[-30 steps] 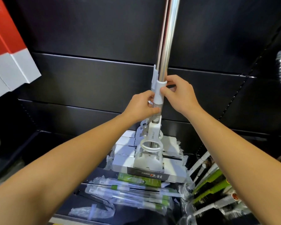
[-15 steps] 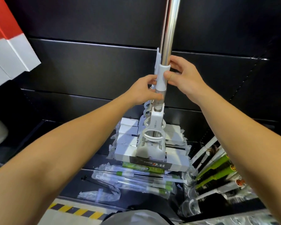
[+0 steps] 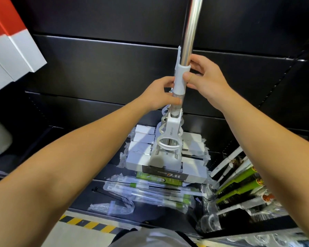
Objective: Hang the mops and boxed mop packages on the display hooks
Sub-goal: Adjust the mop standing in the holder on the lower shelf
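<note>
- While both arms reach forward toward the black display wall (image 3: 114, 72), the right hand (image 3: 206, 81) grips the white collar (image 3: 180, 78) of the mop (image 3: 169, 139), thumb on the near face and fingers curled round the far side.
- The left hand (image 3: 159, 94) holds the same shaft just below, fingers wrapped round the lower end of the collar where it meets the clear joint; the two hands sit close together on opposite sides of the shaft.
- The mop stands roughly upright in front of the wall; its silver pole (image 3: 192, 27) runs up out of the top edge, so its upper end cannot be seen.
- Below the hands, the white wringer frame (image 3: 169, 145) with a ring opening leads down to the flat mop head (image 3: 165, 165), which is white with a dark label strip along its near edge.
- Beneath the head, on the low black shelf (image 3: 78, 196), lie bagged mop poles (image 3: 150, 193) with green grips, in clear plastic.
- To the right, green and white brushes (image 3: 239, 186) lean in a group.
- At far left hangs a red and white box (image 3: 12, 40).
- Nearest, yellow and black hazard tape (image 3: 86, 222) marks the floor.
</note>
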The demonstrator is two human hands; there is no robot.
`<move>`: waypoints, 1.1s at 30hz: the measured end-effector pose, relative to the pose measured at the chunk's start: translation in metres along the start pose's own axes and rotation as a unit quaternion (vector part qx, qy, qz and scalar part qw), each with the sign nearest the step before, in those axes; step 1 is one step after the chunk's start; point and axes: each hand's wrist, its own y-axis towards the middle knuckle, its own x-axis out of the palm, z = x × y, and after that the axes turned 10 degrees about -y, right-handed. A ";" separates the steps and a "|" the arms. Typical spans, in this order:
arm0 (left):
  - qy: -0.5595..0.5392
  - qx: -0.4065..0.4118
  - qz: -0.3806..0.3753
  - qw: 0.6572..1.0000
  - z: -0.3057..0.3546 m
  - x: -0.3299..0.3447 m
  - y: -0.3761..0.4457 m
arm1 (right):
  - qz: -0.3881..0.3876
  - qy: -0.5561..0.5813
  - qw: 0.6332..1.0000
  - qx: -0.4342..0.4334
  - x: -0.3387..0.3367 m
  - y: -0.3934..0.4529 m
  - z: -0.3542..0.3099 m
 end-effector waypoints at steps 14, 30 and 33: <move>0.015 0.011 0.006 1.000 -0.008 0.007 0.005 | 0.001 -0.003 1.000 0.000 -0.002 -0.002 0.003; 0.101 0.066 0.064 0.991 -0.007 0.008 -0.013 | 0.087 -0.055 0.995 -0.017 0.013 -0.013 -0.001; 0.099 0.073 0.072 0.990 -0.008 0.009 -0.014 | 0.091 -0.054 0.994 -0.017 0.016 -0.012 0.001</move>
